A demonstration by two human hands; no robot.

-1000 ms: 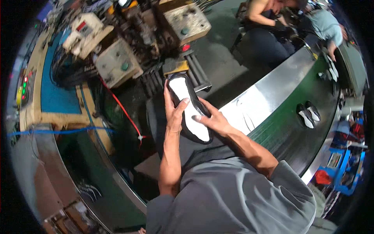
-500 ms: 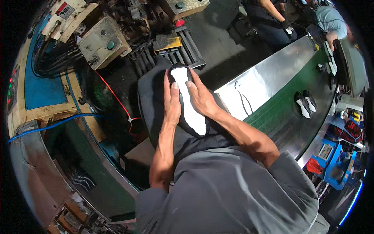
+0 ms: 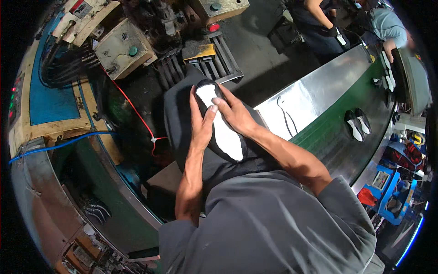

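Note:
Over my lap lies a black shoe [image 3: 211, 84] turned bottom up, with a white sole piece [image 3: 226, 139] along its underside. My left hand [image 3: 201, 124] wraps its left edge, the thumb pressing on the white surface. From the other side my right hand [image 3: 235, 115] grips the shoe, its thumb also on the white piece close to the left thumb. The fingers of both hands curl beneath the shoe and are partly hidden.
At right runs a green conveyor belt [image 3: 315, 137] carrying a pair of black-and-white shoes [image 3: 357, 124]. Pliers-like black tongs [image 3: 286, 116] lie on the metal ledge [image 3: 303, 98] beside it. Machinery with a control box [image 3: 125, 48] stands ahead. Two people work at the far right.
My thumbs have come together across the white sole piece, the left one shifting right. The shoe has tilted slightly, its far end moving a little left and nearer.

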